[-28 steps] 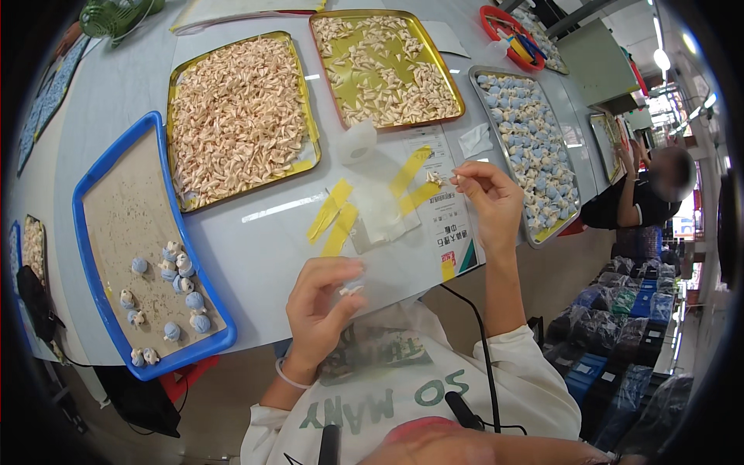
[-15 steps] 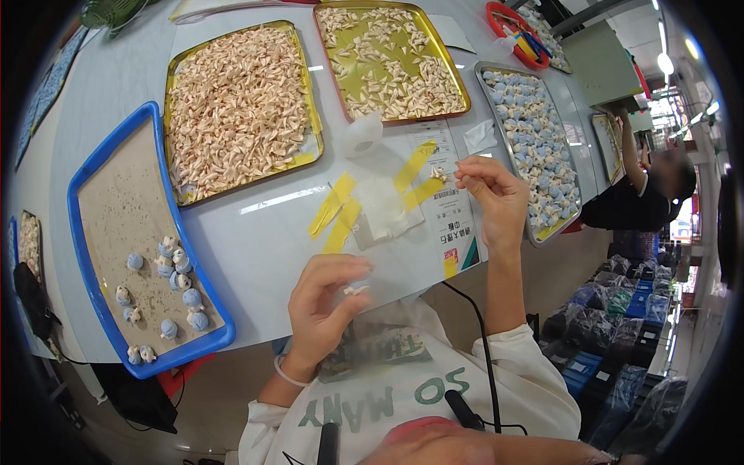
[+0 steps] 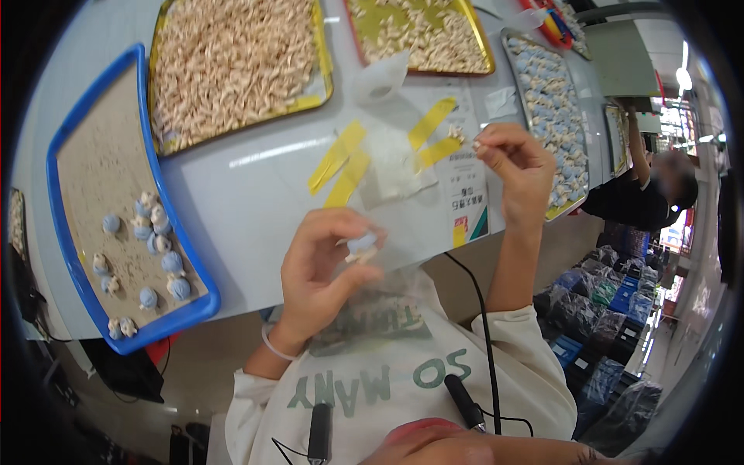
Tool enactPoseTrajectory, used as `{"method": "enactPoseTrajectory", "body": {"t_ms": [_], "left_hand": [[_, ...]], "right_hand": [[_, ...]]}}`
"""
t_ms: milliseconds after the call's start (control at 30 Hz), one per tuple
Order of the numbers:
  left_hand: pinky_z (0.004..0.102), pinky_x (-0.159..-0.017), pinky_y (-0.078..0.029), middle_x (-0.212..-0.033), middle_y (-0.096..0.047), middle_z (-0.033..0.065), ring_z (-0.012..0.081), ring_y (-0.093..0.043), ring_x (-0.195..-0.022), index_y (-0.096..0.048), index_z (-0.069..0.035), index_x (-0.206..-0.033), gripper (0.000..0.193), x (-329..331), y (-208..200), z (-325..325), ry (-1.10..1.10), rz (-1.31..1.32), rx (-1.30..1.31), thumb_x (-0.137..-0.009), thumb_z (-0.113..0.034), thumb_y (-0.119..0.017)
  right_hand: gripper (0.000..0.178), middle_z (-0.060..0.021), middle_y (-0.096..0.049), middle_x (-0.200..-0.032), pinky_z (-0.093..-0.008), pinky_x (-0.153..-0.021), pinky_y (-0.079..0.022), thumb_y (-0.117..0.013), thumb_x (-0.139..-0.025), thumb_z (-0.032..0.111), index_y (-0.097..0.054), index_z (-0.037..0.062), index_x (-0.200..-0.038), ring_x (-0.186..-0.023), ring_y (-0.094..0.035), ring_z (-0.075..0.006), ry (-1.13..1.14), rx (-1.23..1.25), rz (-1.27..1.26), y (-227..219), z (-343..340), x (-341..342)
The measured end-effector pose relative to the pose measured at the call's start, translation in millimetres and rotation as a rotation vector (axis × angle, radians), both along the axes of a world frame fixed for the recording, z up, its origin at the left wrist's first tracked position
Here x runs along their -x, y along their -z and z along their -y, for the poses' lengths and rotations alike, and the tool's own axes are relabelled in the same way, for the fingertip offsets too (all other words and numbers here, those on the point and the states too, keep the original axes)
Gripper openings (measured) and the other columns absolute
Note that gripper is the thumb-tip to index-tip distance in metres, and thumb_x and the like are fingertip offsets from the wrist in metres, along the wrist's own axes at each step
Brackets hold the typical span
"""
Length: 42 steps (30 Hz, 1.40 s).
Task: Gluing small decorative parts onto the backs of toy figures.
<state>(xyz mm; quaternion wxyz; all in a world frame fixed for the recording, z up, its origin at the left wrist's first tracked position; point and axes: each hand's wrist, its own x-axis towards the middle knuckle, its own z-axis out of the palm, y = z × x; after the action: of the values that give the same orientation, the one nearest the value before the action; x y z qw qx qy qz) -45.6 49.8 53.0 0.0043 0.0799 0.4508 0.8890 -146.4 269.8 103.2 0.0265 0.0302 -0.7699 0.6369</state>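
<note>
My left hand (image 3: pixel 314 263), near the table's front edge, is closed around a small blue-and-cream figurine (image 3: pixel 361 245), with thumb and fingers curved about its sides. Farther right, my right hand (image 3: pixel 521 167) is raised with thumb and forefinger pinched on a tiny cream piece (image 3: pixel 478 146). Just left of those fingertips lies a little heap of cream pieces (image 3: pixel 456 134), beside strips of yellow tape (image 3: pixel 439 152). Between the hands a white paper sheet (image 3: pixel 397 174) lies on the table, with a roll of white tissue (image 3: pixel 380 81) behind it.
At left stands a blue-rimmed tray (image 3: pixel 56 174) with several figurines. Two gold trays (image 3: pixel 329 66) of cream pieces sit at the back, and a metal tray (image 3: pixel 535 124) of blue-and-cream figurines at right. A black cable (image 3: pixel 482 310) hangs before me; a person (image 3: pixel 632 186) is beyond.
My view has shifted, so the trays appear higher. More of the blue figurine shows in my left hand. The right fingertips now pinch a cream piece, slightly nearer to me than the heap.
</note>
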Motion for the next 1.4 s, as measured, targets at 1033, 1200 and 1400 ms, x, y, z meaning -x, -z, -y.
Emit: {"method": "enactPoseTrajectory", "body": {"t_ms": [1033, 1200, 1400], "left_hand": [[0.0328, -0.083, -0.043, -0.098, -0.053, 0.0124, 0.0235, -0.054, -0.093, -0.045, -0.003, -0.106, 0.049, 5.7, 0.5, 2.9, -0.123, 0.252, -0.123, -0.071, -0.023, -0.072], [0.0338, -0.089, -0.038, -0.102, -0.052, 0.0148, 0.023, -0.052, -0.098, -0.046, 0.001, -0.106, 0.041, 4.9, 2.5, 5.3, -0.12, 0.131, -0.223, -0.072, -0.006, -0.068], [0.0317, -0.087, -0.039, -0.101, -0.053, 0.0141, 0.022, -0.052, -0.096, -0.053, 0.003, -0.101, 0.036, 4.5, 10.2, 5.6, -0.1, 0.035, -0.149, -0.07, -0.006, -0.069]], "right_hand": [[0.014, -0.0043, -0.054, -0.071, -0.0274, -0.062, -0.039, -0.065, -0.056, -0.002, -0.062, 0.004, -0.068, -0.07, -0.051, -0.0193, -0.314, -0.733, -0.315, -10.1, 56.6, 8.1], [0.015, -0.0087, -0.054, -0.077, -0.0242, -0.062, -0.039, -0.065, -0.062, -0.006, -0.059, -0.0015, -0.075, -0.066, -0.051, -0.0168, -0.394, -0.318, -0.131, -17.2, 56.2, -18.8], [0.015, -0.0097, -0.052, -0.076, -0.0238, -0.06, -0.037, -0.069, -0.064, 0.003, -0.059, 0.0002, -0.075, -0.064, -0.049, -0.0151, -0.53, -0.112, -0.114, -6.6, 73.0, -34.9]]}}
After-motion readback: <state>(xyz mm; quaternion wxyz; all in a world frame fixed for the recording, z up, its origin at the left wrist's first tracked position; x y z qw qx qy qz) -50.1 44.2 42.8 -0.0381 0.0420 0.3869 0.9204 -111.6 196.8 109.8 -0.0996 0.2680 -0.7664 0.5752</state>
